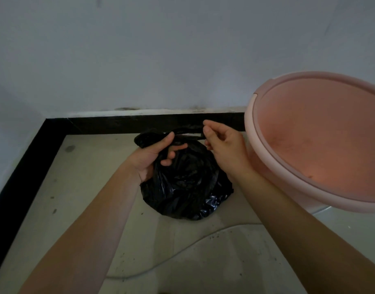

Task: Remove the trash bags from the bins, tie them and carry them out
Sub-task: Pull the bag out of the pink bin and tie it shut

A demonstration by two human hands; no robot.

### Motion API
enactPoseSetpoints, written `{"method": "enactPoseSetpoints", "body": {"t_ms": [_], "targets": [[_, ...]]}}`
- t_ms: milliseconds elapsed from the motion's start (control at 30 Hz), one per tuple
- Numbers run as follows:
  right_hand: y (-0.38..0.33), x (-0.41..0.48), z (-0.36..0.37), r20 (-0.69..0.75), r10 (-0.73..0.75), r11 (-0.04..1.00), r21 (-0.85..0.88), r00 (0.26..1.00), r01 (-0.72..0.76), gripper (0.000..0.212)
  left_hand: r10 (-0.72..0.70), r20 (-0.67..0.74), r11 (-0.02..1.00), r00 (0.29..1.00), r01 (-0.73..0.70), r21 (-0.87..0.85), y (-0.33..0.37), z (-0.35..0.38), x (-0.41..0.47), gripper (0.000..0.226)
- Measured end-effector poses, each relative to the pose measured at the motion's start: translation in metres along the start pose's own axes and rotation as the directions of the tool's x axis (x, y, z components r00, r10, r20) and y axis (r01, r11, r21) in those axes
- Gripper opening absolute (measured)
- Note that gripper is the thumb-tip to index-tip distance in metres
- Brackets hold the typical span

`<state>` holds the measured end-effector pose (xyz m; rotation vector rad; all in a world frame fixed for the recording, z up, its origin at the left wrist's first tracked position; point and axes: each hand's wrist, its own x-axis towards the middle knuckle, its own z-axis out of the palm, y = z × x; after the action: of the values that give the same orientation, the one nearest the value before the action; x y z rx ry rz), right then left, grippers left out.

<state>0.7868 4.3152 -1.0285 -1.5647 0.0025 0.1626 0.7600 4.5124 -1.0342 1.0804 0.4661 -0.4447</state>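
Black thin plastic: the trash bag [187, 183] sits on the floor [80, 187] near the far wall, just left of the emptied pink bin [318, 143]. Left hand [154, 155] is closed around one gathered ear of the bag; right hand [222, 143] pinches the other ear, stretched between them. Looks soft, crinkly and light (small load, judging by the slump). Best grip: the twisted ears up top, not the slippery body.

It looks like a corner of a home room; pale tiled floor [87, 187] with dirt specks, black skirting [140, 123], plain white wall [161, 49], a pink bin [322, 145] nearby
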Motion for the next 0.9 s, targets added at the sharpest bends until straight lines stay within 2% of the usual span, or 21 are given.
{"method": "enactPoseSetpoints", "body": {"t_ms": [33,133,267,400,500,567,667,700,767,800,833,900], "targets": [[0.002,-0.006,-0.001,0.042,0.007,1.000,-0.012,0.999,-0.007,0.025,-0.010,0.002,0.999,1.000,0.010,-0.047,0.000,-0.004,0.001,0.043],[0.012,-0.017,-0.004,0.185,0.026,0.996,-0.094,0.982,-0.009,0.020,0.015,-0.009,0.983,1.000,-0.017,-0.181,0.002,-0.010,0.004,0.019],[0.021,-0.017,-0.004,0.275,0.072,0.957,-0.291,0.959,0.012,0.017,0.063,-0.044,0.961,0.997,-0.073,-0.265,0.006,-0.001,0.004,0.012],[0.015,-0.015,0.000,0.334,0.032,0.894,-0.431,0.942,0.123,0.019,0.115,-0.055,0.962,0.992,-0.125,-0.244,0.007,-0.001,0.003,0.011],[0.011,-0.016,0.001,0.417,-0.003,0.857,-0.468,0.909,0.218,0.017,0.191,-0.019,0.974,0.981,-0.192,-0.119,0.007,-0.001,0.004,0.018],[0.012,-0.015,0.002,0.393,-0.006,0.861,-0.466,0.920,0.205,0.018,0.218,-0.040,0.974,0.975,-0.220,-0.059,0.008,-0.001,0.004,0.018],[0.014,-0.010,0.004,0.233,0.015,0.911,-0.404,0.972,0.083,0.041,0.234,-0.040,0.971,0.971,-0.236,-0.049,0.013,-0.005,0.001,0.021],[0.013,-0.006,0.006,0.220,0.044,0.915,-0.400,0.975,0.049,0.052,0.241,-0.024,0.969,0.970,-0.242,-0.039,0.015,-0.007,-0.001,0.022],[0.013,0.003,0.008,0.280,0.110,0.918,-0.397,0.954,0.011,0.068,0.260,0.018,0.965,0.965,-0.260,-0.028,0.018,-0.009,-0.004,0.023],[0.012,0.007,0.010,0.324,0.137,0.928,-0.373,0.936,-0.007,0.066,0.275,0.027,0.961,0.961,-0.275,-0.019,0.019,-0.009,-0.005,0.025],[0.013,0.010,0.011,0.350,0.159,0.935,-0.353,0.923,-0.028,0.054,0.288,0.017,0.958,0.958,-0.288,0.002,0.020,-0.010,-0.005,0.025],[0.013,0.014,0.014,0.322,0.151,0.942,-0.334,0.935,-0.037,0.031,0.295,-0.052,0.954,0.954,-0.292,0.066,0.022,-0.012,-0.005,0.026]]}}
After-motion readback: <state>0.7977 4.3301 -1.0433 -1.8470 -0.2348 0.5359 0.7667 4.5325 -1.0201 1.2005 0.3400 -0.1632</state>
